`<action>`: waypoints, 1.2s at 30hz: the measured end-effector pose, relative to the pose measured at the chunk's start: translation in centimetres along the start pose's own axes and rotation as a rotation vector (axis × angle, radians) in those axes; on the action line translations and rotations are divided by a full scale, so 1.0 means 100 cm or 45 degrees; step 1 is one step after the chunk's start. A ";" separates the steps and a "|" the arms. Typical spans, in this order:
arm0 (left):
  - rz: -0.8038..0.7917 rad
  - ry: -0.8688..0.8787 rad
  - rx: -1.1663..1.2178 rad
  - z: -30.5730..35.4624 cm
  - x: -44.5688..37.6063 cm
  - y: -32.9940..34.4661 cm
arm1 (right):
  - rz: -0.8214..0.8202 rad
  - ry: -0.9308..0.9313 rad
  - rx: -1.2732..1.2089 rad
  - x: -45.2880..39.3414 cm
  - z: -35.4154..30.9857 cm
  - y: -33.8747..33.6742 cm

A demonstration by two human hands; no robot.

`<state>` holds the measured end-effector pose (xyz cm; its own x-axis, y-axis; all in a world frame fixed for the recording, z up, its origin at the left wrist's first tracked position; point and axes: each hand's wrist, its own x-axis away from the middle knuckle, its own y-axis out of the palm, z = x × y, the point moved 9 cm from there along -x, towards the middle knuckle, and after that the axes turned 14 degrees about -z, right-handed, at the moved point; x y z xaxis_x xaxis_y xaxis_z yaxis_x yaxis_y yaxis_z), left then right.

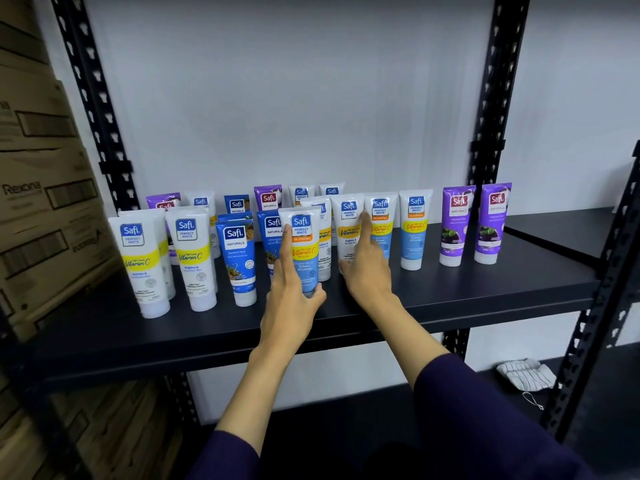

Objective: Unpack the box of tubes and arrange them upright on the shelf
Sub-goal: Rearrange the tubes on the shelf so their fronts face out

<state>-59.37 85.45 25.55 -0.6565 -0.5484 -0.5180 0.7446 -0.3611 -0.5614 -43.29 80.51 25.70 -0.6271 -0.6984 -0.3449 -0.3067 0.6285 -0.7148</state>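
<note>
Blue-and-white tube [302, 251] stands mid-shelf [450, 289], left hand [291, 289] gripping it; right hand [367, 268], at three o'clock, extends loose fingers [364, 223] — best lowered straight, cap down, released once steady.

A single wide-angle view from the person's head faces forward and slightly down, square onto a dark shelf [433, 292] set against a white wall. It sits close: both forearms enter from about 6 o'clock and reach toward the centre, where the rows of tubes [194, 258] stand. Straight uprights bow outward at 3 and 9 o'clock. Stacked cartons [41, 202] fill the edge at 9 o'clock; a lower shelf shows at 5 o'clock
</note>
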 end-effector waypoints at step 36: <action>-0.125 -0.088 -0.041 -0.012 -0.008 0.013 | 0.394 0.153 0.080 -0.001 0.072 -0.070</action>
<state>-58.03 86.31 24.44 -0.7155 -0.5625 -0.4143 0.6720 -0.3919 -0.6284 -35.95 73.71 26.31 -0.7648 -0.4299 -0.4798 -0.0464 0.7795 -0.6246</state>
